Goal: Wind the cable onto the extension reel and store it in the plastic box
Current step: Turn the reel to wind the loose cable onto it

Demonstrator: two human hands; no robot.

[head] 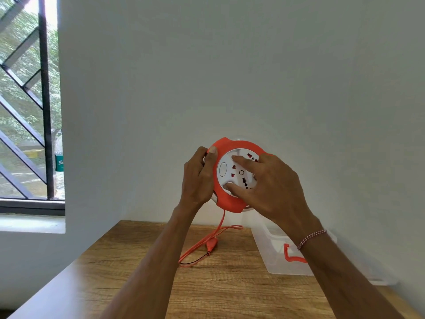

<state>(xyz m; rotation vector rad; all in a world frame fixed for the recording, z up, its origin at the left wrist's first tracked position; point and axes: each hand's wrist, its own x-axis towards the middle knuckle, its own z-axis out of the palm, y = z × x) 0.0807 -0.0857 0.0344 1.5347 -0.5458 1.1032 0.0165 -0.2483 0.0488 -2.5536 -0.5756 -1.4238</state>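
Left hand (197, 174): you are clamping the extension reel (234, 176) rim, steadying it in the air.
Cable (207, 244): it is hanging loose onto the wooden table (207, 284), unwound.
Right hand (273, 187): your fingers (243, 161) are pressing the white hub, probably for turning.
Plastic box (276, 256): it is waiting open, right.

- The extension reel (234, 176) looks like smooth plastic: a matt orange rim around a slightly glossy white face.
- The cable (208, 240) has a smooth orange sheath.
- The worktop (218, 288) shows brown wood grain with a low sheen.
- The plastic box (276, 256) is clear and smooth, with an orange latch (292, 255).
- The wall (230, 77) is matt and pale.
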